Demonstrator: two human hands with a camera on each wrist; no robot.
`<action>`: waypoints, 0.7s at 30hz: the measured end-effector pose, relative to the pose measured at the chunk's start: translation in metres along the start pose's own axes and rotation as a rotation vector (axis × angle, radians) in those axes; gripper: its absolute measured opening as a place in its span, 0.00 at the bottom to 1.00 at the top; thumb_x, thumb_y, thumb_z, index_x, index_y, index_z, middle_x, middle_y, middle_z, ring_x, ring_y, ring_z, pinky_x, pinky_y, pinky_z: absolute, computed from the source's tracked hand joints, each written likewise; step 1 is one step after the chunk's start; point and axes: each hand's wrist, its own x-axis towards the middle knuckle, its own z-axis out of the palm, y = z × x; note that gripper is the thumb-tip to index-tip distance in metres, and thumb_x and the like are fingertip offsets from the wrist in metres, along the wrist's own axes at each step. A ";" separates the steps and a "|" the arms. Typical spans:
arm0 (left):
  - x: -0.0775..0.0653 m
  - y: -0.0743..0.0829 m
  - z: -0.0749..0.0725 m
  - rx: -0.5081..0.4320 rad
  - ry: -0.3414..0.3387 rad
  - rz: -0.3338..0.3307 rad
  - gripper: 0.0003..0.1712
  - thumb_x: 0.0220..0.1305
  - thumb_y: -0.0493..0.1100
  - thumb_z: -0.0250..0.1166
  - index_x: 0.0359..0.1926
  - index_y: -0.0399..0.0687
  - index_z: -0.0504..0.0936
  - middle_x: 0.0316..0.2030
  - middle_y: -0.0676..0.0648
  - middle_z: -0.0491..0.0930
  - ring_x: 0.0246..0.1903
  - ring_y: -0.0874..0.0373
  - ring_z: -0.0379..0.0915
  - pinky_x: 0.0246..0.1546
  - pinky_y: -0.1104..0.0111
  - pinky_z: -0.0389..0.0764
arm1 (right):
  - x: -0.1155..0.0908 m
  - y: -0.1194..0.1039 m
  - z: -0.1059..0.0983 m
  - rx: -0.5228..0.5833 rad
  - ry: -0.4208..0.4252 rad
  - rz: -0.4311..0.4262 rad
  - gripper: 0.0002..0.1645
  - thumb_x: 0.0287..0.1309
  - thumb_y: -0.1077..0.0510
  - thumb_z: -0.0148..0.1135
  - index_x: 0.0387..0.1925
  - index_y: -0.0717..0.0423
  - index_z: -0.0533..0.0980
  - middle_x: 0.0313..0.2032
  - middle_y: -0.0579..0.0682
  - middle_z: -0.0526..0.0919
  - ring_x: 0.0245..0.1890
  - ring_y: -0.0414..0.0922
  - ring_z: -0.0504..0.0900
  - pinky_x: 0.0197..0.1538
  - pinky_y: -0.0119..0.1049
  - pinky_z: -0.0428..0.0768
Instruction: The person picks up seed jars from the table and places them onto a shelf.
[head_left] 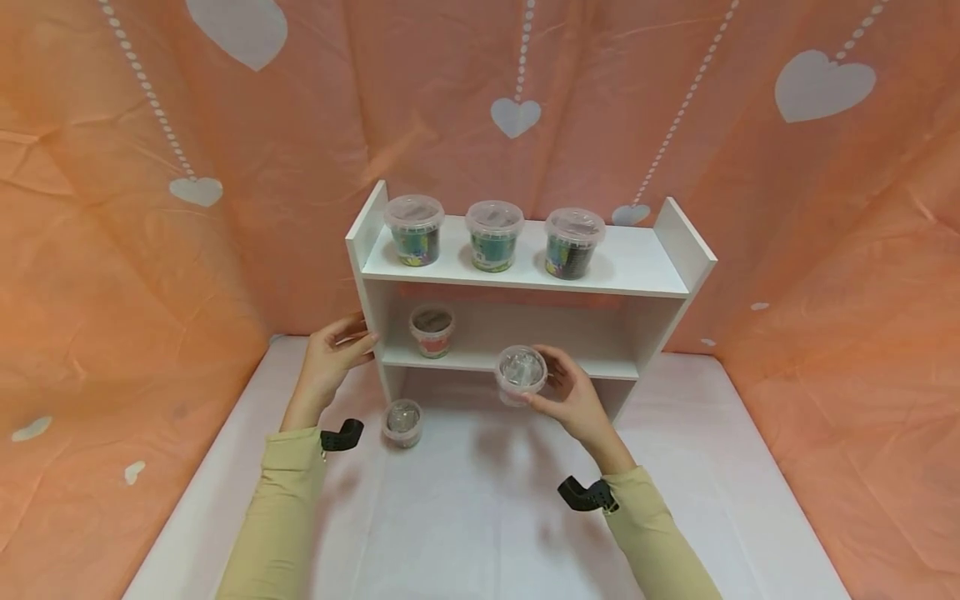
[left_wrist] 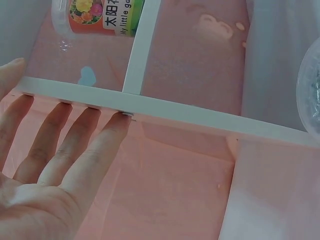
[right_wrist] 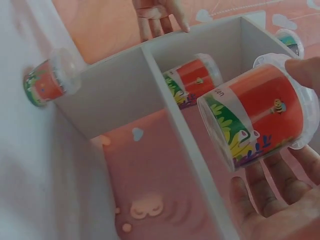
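Observation:
My right hand holds a small clear-lidded plastic tub just in front of the middle shelf, tilted, thumb and fingers around its lid end. Its red label with a bee drawing shows in the right wrist view. At the left side panel of the white shelf unit, my left hand grips the front edge, fingers on the outer face and thumb on the other side. A similar red-labelled tub stands at the left of the middle shelf. Another tub sits on the table before the unit.
Three green-labelled tubs stand in a row on the top shelf: left, middle and right. An orange cloth with white hearts hangs behind and at both sides. White cloth covers the table.

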 end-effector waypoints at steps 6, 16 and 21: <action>0.002 0.000 0.001 0.009 0.004 -0.013 0.31 0.62 0.39 0.66 0.65 0.34 0.69 0.55 0.36 0.72 0.45 0.61 0.76 0.43 0.61 0.82 | 0.015 -0.003 0.001 -0.001 0.011 0.013 0.39 0.46 0.77 0.68 0.61 0.70 0.65 0.56 0.63 0.72 0.54 0.43 0.72 0.56 0.38 0.72; -0.002 -0.002 0.004 0.002 0.012 -0.001 0.31 0.63 0.38 0.66 0.65 0.34 0.69 0.51 0.42 0.74 0.46 0.63 0.76 0.43 0.61 0.82 | 0.032 -0.008 0.004 -0.018 0.039 0.045 0.37 0.49 0.74 0.68 0.61 0.70 0.65 0.55 0.65 0.72 0.54 0.49 0.73 0.60 0.51 0.70; -0.001 0.000 0.003 0.001 0.011 -0.002 0.30 0.63 0.38 0.66 0.64 0.34 0.69 0.52 0.41 0.74 0.45 0.63 0.76 0.44 0.59 0.81 | 0.043 0.005 0.001 -0.020 0.034 0.051 0.37 0.50 0.71 0.69 0.63 0.64 0.66 0.55 0.62 0.73 0.55 0.51 0.73 0.60 0.48 0.71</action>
